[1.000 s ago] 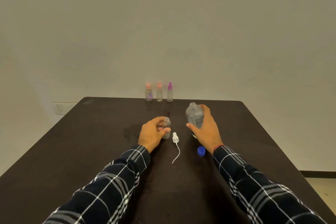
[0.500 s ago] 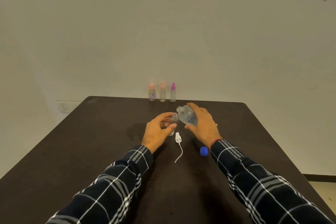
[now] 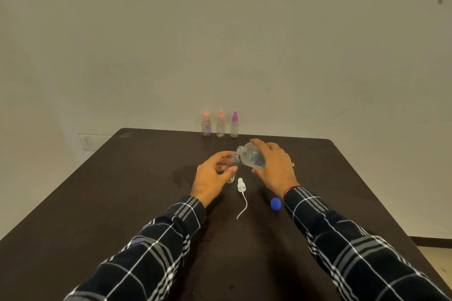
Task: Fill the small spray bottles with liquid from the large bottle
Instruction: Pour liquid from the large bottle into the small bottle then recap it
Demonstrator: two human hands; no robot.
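While cap and pump are left nearest, small bottle is pinched in left hand; at its 2 o'clock, tilted large bottle is gripped in right hand. Three spray bottles are lined up at 12 o'clock.

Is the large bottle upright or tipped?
Tipped. The right hand tilts the large bottle, neck toward the small bottle in the left hand.

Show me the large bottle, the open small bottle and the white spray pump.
large bottle [image 3: 251,157], head view, on its clear body.
open small bottle [image 3: 232,159], head view, on its shoulder below the neck.
white spray pump [image 3: 241,185], head view, on its white head.
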